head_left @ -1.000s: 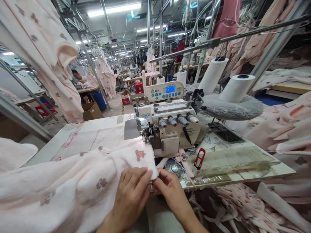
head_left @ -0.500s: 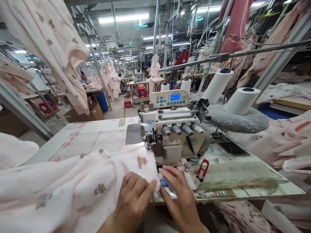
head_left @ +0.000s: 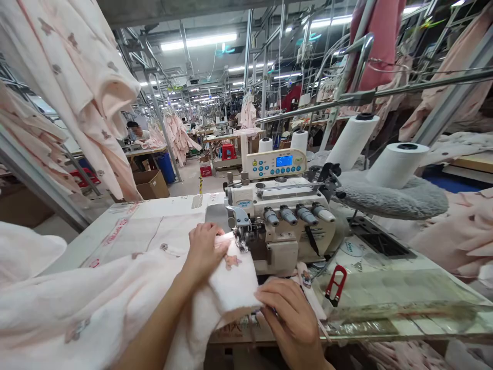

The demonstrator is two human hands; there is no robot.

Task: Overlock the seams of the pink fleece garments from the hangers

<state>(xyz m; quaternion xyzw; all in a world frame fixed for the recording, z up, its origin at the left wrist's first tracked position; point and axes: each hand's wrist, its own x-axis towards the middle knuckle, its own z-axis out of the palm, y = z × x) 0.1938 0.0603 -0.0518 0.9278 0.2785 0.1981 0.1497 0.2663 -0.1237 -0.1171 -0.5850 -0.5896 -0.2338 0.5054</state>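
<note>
A pale pink fleece garment piece with small bear prints spreads over the left of the table, its right edge running under the presser foot of an overlock sewing machine. Close to the foot, my left hand grips the fabric, fingertips bent down onto it. My right hand pinches the cloth's near right corner between thumb and fingers, pulling that edge fairly straight. Red-handled thread snips lie to the right of my right hand, beside a narrow printed fabric strip.
A control panel sits above the machine. White thread cones stand at the right by a grey fluffy pad. Pink garments hang at the upper left. Behind the table are a cardboard box and a person.
My left hand has moved forward from the near edge to the cloth beside the presser foot. My right hand has closed on the fabric corner. The view has shifted slightly.
</note>
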